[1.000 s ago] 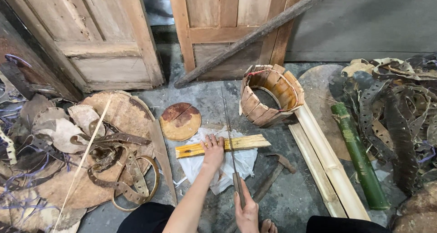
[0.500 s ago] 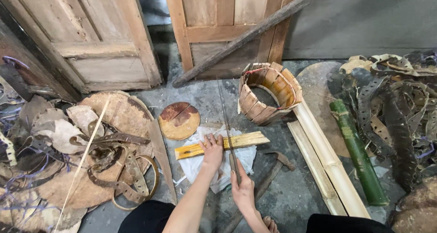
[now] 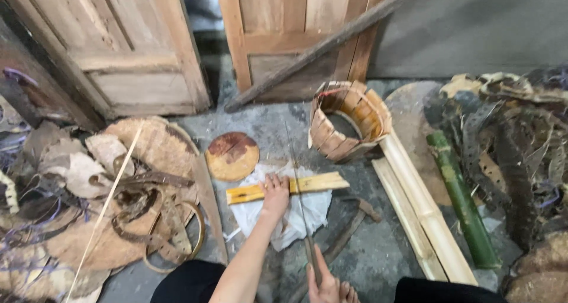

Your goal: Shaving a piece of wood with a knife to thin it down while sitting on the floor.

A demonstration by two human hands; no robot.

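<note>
Head view shows a person's left hand point(image 3: 276, 192) pressed flat on a yellow bamboo slat point(image 3: 288, 187) lying across a white cloth point(image 3: 290, 217) on the floor. Right hand point(image 3: 327, 285) grips the near end of a thin strip point(image 3: 297, 184) that crosses the slat. Judged step: working the strip; next calls for steady hold-down.

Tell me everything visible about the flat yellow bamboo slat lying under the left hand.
The flat yellow bamboo slat is a pale, split strip with a straight grain and squared ends. It lies flat, running roughly left to right with its right end slightly higher in the picture, on a crumpled white cloth on the grey floor. The left hand presses on it near the middle. A thin long blade, held by the right hand, crosses over it.
</note>
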